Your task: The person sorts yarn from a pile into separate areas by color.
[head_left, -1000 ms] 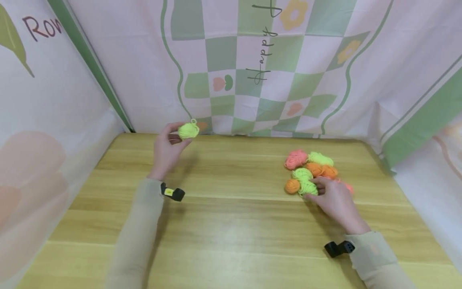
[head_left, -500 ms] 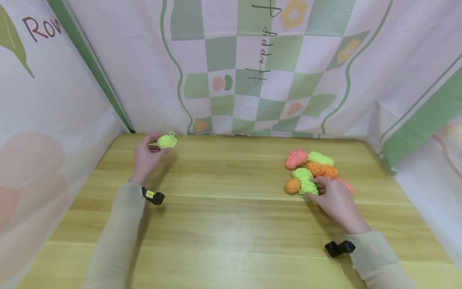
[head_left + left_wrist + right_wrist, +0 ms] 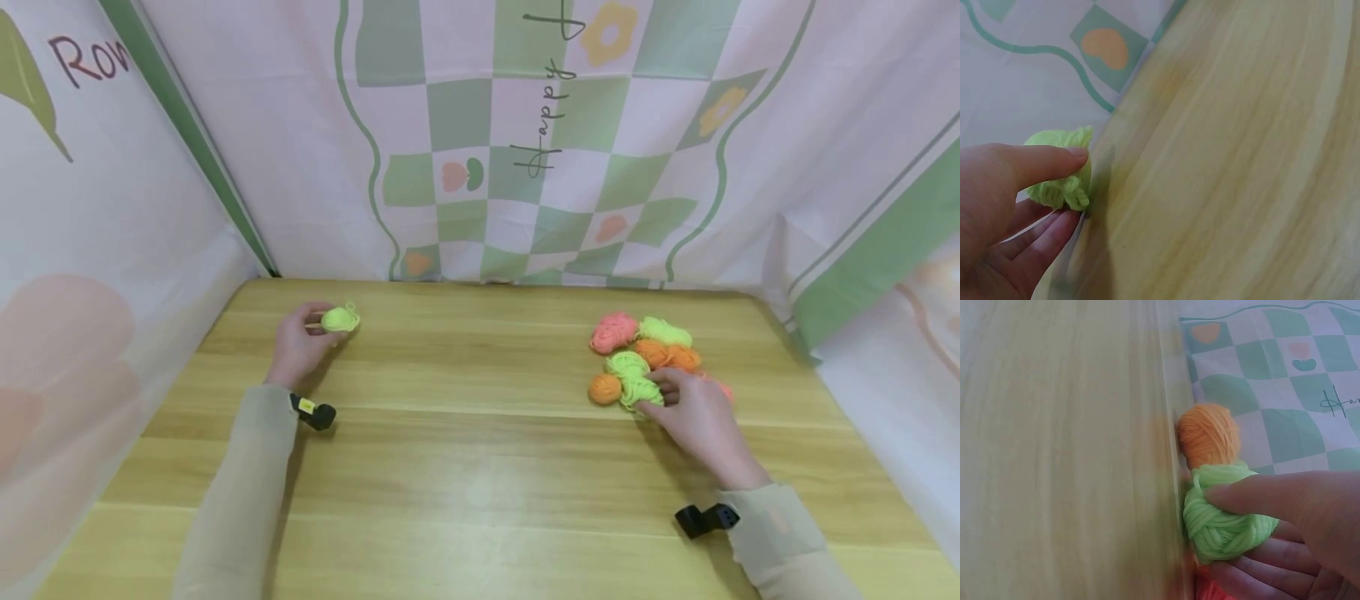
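Lowered and drawn leftward since a second ago, the left hand [image 3: 300, 346] now pinches its yellow-green yarn ball [image 3: 339, 318] just above the worktop [image 3: 480, 467], well apart from the yarn pile [image 3: 645, 354], where the right hand [image 3: 693, 417] grips a green yarn ball [image 3: 1225, 515].

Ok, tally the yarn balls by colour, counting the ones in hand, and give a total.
Green yarn balls: 4, one pinched by the left hand, one gripped by the right hand
Orange yarn balls: 3
Pink yarn balls: 2, one partly hidden behind the right hand
Total: 9
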A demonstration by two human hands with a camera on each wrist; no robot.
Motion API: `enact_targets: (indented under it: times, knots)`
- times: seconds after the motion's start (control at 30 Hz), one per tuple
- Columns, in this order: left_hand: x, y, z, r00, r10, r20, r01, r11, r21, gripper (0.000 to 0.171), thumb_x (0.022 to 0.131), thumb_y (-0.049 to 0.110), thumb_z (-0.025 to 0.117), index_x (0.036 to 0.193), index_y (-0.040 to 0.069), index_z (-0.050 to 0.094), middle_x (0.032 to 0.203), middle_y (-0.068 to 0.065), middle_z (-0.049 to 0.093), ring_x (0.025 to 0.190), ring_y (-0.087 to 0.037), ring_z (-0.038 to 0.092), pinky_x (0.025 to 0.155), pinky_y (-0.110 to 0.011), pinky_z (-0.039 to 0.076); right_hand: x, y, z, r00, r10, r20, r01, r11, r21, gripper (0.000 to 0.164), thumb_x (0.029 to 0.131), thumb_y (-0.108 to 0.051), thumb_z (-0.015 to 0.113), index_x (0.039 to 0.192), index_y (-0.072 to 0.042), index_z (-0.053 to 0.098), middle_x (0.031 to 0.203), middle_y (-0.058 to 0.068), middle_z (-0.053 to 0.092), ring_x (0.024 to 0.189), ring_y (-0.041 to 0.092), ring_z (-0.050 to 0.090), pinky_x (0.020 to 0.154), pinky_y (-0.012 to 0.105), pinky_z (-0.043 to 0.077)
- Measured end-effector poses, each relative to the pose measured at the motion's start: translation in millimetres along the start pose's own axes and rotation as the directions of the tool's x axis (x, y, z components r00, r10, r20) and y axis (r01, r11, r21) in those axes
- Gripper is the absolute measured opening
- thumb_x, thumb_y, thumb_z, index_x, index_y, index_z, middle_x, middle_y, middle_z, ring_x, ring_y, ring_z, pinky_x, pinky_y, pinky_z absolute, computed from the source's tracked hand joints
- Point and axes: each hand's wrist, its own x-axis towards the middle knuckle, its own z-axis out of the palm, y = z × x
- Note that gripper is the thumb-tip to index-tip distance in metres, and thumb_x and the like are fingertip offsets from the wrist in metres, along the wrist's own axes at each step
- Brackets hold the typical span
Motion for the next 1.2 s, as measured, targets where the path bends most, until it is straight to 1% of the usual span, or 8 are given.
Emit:
enact_targets:
  times: [0.23,0.5,0.73,0.8,0.9,1.03,1.1,1.2]
  knots:
    - [1.7,-5.8,0.4,1.000,-0.007,-0.005,0.007,1.000,0.027,0.051,0.087,0.002,0.080,0.134,0.000,0.059,0.129,-0.026,0.061,0.108,-0.040,0.064,0.095,-0.050,0.054,1,-3,-3,0.999,-0.029,-0.029,0.029,1.000,-0.005,0.043,0.080,-0.009,0.087,0.114,0.007,0.067,0.100,0.026,0.071,0.083,0.039,0.071,0.072,0.056,0.059]
    - [4.1,-5.5,0.6,1.000,0.008,0.006,-0.009,0.999,0.051,0.047,0.087,0.004,0.080,0.131,0.001,0.063,0.127,-0.025,0.064,0.105,-0.037,0.064,0.094,-0.049,0.053,1,-7,-13,0.999,-0.016,-0.028,0.016,1.000,0.019,0.043,0.083,-0.012,0.085,0.117,0.007,0.066,0.102,0.028,0.070,0.086,0.040,0.071,0.073,0.053,0.060]
    - [3.5,-6.7,1.0,1.000,0.024,-0.003,-0.024,0.996,0.084,0.047,0.086,0.004,0.081,0.130,-0.001,0.064,0.124,-0.026,0.065,0.103,-0.038,0.065,0.091,-0.049,0.054,3,-13,-23,0.996,-0.021,-0.083,0.022,1.000,0.020,0.043,0.083,-0.013,0.086,0.116,0.006,0.067,0.100,0.029,0.071,0.085,0.041,0.071,0.072,0.054,0.060]
    - [3.0,-7.0,1.1,1.000,0.023,-0.006,-0.023,0.995,0.093,0.046,0.087,0.004,0.081,0.129,-0.001,0.064,0.124,-0.026,0.065,0.103,-0.038,0.065,0.091,-0.049,0.054,4,-15,-28,0.995,-0.018,-0.099,0.020,1.000,0.021,0.043,0.083,-0.011,0.086,0.117,0.006,0.067,0.102,0.029,0.071,0.084,0.041,0.071,0.071,0.051,0.060]
    - [2.5,-7.0,1.4,1.000,0.018,-0.010,-0.017,0.995,0.095,0.046,0.087,0.004,0.081,0.129,-0.001,0.064,0.124,-0.026,0.065,0.103,-0.038,0.064,0.092,-0.049,0.053,5,-18,-35,0.991,-0.016,-0.129,0.018,1.000,0.017,0.044,0.082,-0.010,0.086,0.117,0.006,0.067,0.102,0.029,0.071,0.081,0.041,0.072,0.064,0.033,0.061]
    - [2.1,-7.0,1.6,1.000,0.013,-0.009,-0.012,0.995,0.099,0.046,0.087,0.005,0.080,0.130,-0.001,0.064,0.125,-0.026,0.065,0.104,-0.038,0.064,0.093,-0.049,0.053,6,-24,-43,0.983,-0.037,-0.179,0.037,0.999,-0.007,0.041,0.080,-0.010,0.087,0.114,0.004,0.070,0.094,0.025,0.073,0.075,0.038,0.071,0.057,0.011,0.048]
    - [1.9,-6.7,1.7,1.000,0.012,-0.010,-0.011,0.995,0.100,0.046,0.087,0.004,0.080,0.129,-0.001,0.064,0.124,-0.026,0.065,0.104,-0.038,0.064,0.093,-0.049,0.053,7,-27,-46,0.979,-0.052,-0.199,0.048,0.999,-0.022,0.039,0.080,-0.011,0.088,0.112,0.003,0.071,0.090,0.023,0.073,0.073,0.036,0.070,0.057,0.008,0.044]
    - [1.5,-5.7,1.6,1.000,0.017,-0.011,-0.016,0.994,0.109,0.045,0.087,0.005,0.081,0.129,-0.002,0.064,0.123,-0.026,0.066,0.103,-0.037,0.064,0.092,-0.048,0.053,9,-31,-48,0.975,-0.057,-0.216,0.053,0.998,-0.023,0.038,0.079,-0.012,0.088,0.112,0.002,0.072,0.089,0.020,0.073,0.072,0.034,0.070,0.056,0.008,0.043]
